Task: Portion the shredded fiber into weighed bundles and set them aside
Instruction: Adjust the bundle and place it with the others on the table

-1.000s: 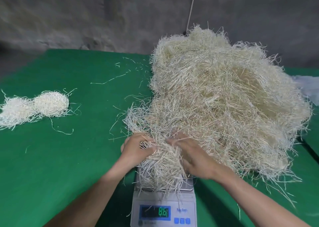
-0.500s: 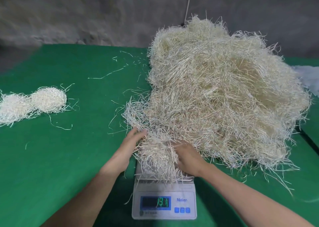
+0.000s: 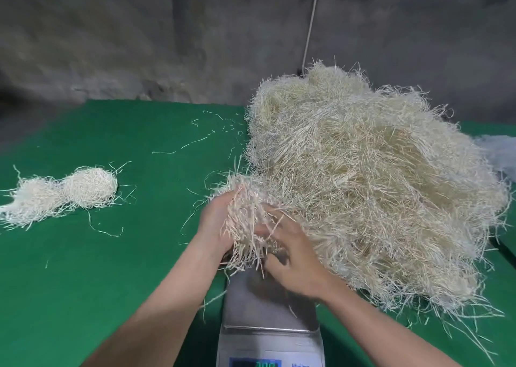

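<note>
Tuft of shredded fiber hangs just above the steel pan of a scale at near centre. The left hand curls round its left side, and the right hand hooks curled fingers into its right. It looks feather-light, springy and prone to shedding strands, so scooping from underneath seems safest. Two bundles lie at left, and the heap sits at right.

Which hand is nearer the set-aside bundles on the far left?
Left. The left hand holds the clump on its bundle-facing side, apart from the set-aside bundles across green table. The right hand is farther, on the clump's other side beside the big pile.
</note>
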A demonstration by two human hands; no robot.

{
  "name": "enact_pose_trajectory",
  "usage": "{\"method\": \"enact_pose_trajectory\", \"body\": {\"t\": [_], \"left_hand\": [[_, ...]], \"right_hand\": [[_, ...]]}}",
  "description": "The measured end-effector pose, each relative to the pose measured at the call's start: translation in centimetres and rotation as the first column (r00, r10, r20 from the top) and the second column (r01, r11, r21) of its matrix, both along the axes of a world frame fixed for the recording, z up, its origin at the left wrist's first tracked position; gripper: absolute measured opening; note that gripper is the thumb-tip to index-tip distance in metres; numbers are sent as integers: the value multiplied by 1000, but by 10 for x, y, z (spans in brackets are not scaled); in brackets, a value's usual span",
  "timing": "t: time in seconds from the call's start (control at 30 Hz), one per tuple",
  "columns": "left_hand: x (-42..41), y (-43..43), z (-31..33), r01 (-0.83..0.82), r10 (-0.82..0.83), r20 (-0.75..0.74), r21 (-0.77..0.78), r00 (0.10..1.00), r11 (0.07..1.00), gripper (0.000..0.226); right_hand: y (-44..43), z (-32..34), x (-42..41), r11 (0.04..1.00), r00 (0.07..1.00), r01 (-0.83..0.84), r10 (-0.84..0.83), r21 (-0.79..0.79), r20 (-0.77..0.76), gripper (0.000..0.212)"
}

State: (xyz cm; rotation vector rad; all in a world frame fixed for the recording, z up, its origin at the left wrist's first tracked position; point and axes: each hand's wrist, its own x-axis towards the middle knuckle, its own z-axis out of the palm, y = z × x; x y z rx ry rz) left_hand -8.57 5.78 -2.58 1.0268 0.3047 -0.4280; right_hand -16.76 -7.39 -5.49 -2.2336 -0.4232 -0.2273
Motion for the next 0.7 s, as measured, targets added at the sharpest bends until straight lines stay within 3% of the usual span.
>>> {"method": "enact_pose_trajectory", "body": {"t": [0.07, 0.13, 0.2, 0.27, 0.3, 0.37, 0.4, 0.43, 0.5, 0.53, 0.57, 0.6, 0.63, 0.67, 0.7], "left_hand": [[9, 8, 3, -115, 115, 35, -12, 993, 993, 28], [14, 12, 10, -195, 198, 68, -51, 978, 980, 20], [20, 14, 17, -294, 297, 73, -51, 952, 955, 22], [26, 15, 27, -294, 297, 134, -45, 945, 955, 20], [30, 16, 32, -266, 267, 175, -33, 948, 964, 21], [42, 18, 40, -268, 267, 226, -30, 937, 963, 15], [48, 18, 43, -285, 284, 239, -29, 929, 958, 13], [54, 19, 47, -304, 303, 247, -34, 920, 952, 13], [65, 17, 50, -312, 320, 254, -71, 913, 947, 17], [69, 13, 48, -300, 312, 237, -87, 920, 950, 20], [72, 7, 47, -282, 296, 204, -92, 933, 955, 21], [73, -1, 45, -273, 283, 188, -78, 941, 959, 21], [71, -8, 41, -271, 272, 204, -32, 940, 962, 24], [69, -17, 34, -253, 241, 250, 16, 938, 967, 30], [60, -27, 28, -212, 195, 294, 27, 936, 977, 36]], "right_hand": [[4, 7, 4, 959, 979, 71, -120, 275, 166, 25], [9, 12, 16, 918, 968, 125, -196, 377, 155, 44], [11, 9, 33, 955, 989, 139, -150, 263, 20, 88], [0, -8, 47, 993, 984, 111, -106, 25, -143, 105], [-11, -22, 53, 988, 975, 97, -118, -118, -186, 99], [-35, -47, 62, 919, 962, 98, -186, -383, -201, 52], [-45, -53, 68, 870, 953, 133, -244, -475, -181, 28], [-50, -53, 73, 842, 938, 171, -297, -511, -176, 20], [-55, -45, 85, 919, 938, 198, -278, -340, -206, 34], [-54, -31, 89, 980, 954, 161, -185, -120, -234, 54], [-48, -13, 90, 981, 957, 94, -43, 167, -285, 79], [-41, 5, 91, 896, 948, 24, 121, 444, -295, 98], [-32, 22, 92, 790, 925, -44, 263, 612, -273, 103], [-20, 36, 95, 721, 921, -78, 317, 689, -227, 96], [-8, 48, 93, 712, 948, -89, 274, 696, -160, 81]]}}
